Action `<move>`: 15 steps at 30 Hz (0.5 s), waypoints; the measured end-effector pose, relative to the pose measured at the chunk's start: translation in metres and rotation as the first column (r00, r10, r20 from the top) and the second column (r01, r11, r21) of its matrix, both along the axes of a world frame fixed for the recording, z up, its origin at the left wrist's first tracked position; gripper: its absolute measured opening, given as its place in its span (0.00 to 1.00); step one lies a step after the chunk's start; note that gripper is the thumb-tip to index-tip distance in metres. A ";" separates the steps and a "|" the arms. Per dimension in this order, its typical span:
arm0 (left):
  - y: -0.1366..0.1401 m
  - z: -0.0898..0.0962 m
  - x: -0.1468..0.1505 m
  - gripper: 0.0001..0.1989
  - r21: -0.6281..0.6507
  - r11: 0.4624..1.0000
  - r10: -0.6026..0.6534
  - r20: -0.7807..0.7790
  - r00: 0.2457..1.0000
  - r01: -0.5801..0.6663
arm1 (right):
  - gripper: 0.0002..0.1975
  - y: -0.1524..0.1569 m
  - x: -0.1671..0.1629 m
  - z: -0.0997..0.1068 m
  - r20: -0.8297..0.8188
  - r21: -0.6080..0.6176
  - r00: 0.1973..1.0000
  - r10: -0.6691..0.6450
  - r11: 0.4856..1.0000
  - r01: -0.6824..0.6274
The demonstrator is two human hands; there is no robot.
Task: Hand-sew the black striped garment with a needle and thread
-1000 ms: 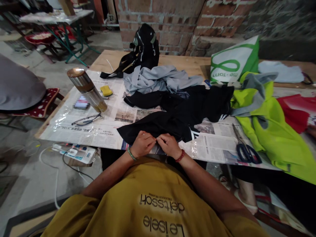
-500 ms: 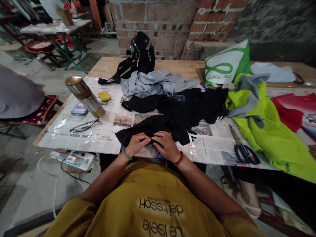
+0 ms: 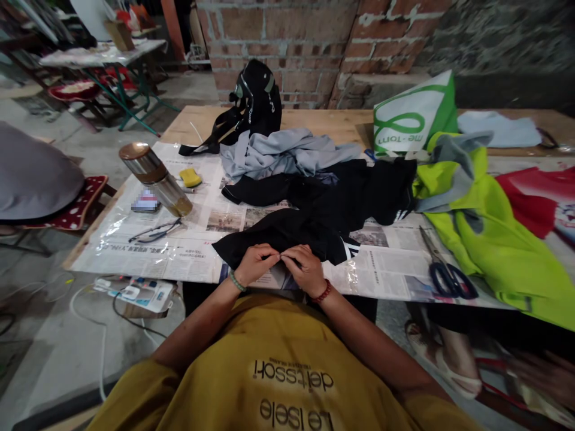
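My left hand [image 3: 257, 265] and my right hand [image 3: 306, 270] meet fingertip to fingertip at the near edge of a black garment [image 3: 287, 230] with white stripes at one end. Both are closed in a pinch; whatever lies between the fingertips is too small or hidden to make out. The garment lies in a loose heap on the newspaper just beyond my fingers. More black striped cloth [image 3: 354, 191] spreads behind it, against a crumpled grey cloth [image 3: 287, 152]. Right of my hands rest scissors [image 3: 447, 272] with dark handles.
On the left stand a steel flask [image 3: 157, 179], a yellow sponge-like block [image 3: 190, 177], glasses [image 3: 155, 230] and a phone [image 3: 146, 200]. A black bag [image 3: 258, 96] and a green-white bag [image 3: 413, 117] stand behind. Lime-yellow clothing [image 3: 494, 239] lies right. A power strip [image 3: 135, 292] sits below the table's left edge.
My fingertips have drawn together into a pinch; my right fingers were more spread over the black cloth before. The garment has barely shifted.
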State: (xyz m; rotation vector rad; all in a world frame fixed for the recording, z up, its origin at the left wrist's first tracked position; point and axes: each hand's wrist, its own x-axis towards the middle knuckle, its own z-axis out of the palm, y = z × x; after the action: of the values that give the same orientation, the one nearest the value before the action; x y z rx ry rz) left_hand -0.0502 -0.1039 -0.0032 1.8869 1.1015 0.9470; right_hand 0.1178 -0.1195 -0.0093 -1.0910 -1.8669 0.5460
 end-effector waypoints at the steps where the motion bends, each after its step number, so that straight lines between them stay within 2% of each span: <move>1: 0.001 0.000 0.001 0.10 0.002 1.000 -0.007 -0.001 1.000 0.007 | 0.08 0.000 0.000 -0.001 -0.025 -0.020 1.000 -0.014 1.000 0.013; 5: 0.001 0.000 0.003 0.09 0.019 1.000 -0.020 -0.013 1.000 0.020 | 0.07 -0.002 0.001 -0.002 -0.107 -0.017 0.994 -0.026 1.000 0.024; 10: 0.000 0.001 0.002 0.08 0.046 0.999 -0.013 -0.015 1.000 0.014 | 0.06 -0.003 0.002 0.000 0.025 0.118 1.000 -0.003 0.993 0.000; 15: 0.000 0.001 0.000 0.09 0.037 0.999 0.016 -0.030 0.999 -0.014 | 0.08 0.002 -0.001 0.003 0.077 0.123 0.997 -0.030 0.992 0.020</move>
State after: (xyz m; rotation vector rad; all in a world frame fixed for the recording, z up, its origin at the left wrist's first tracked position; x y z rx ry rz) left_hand -0.0499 -0.1035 -0.0017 1.9309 1.1246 0.9559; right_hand 0.1170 -0.1180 -0.0059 -1.0669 -1.9256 0.3735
